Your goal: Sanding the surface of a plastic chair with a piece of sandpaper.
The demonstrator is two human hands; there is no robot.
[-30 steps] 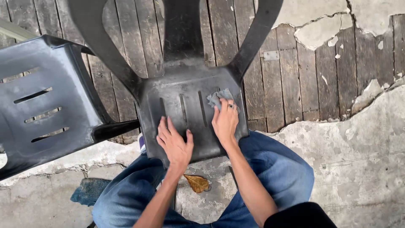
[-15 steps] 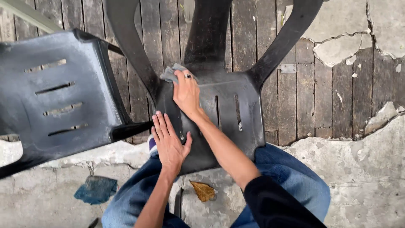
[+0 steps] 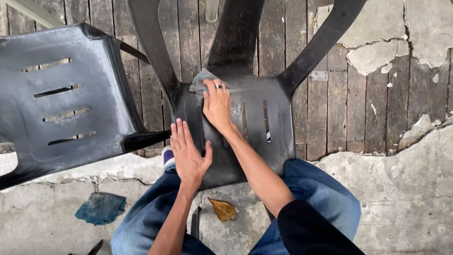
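Observation:
A black plastic chair (image 3: 276, 120) stands in front of me, its slotted seat dusty. My right hand (image 3: 217, 106), with a ring on one finger, presses a grey cloth (image 3: 199, 81) against the seat's back left corner. My left hand (image 3: 187, 153) lies flat with fingers spread on the seat's front left edge, steadying it. My knees in blue jeans (image 3: 325, 193) are just under the seat's front.
A second black plastic chair (image 3: 61, 99) sits close on the left, its arm nearly touching the first. A blue rag (image 3: 100, 208) and a dry leaf (image 3: 222, 209) lie on the cracked concrete floor. Dark wooden planks (image 3: 344, 94) run beyond.
My right hand has swept the cloth from the seat's right side across to the back left corner. My left hand stays on the front edge. The view has shifted slightly.

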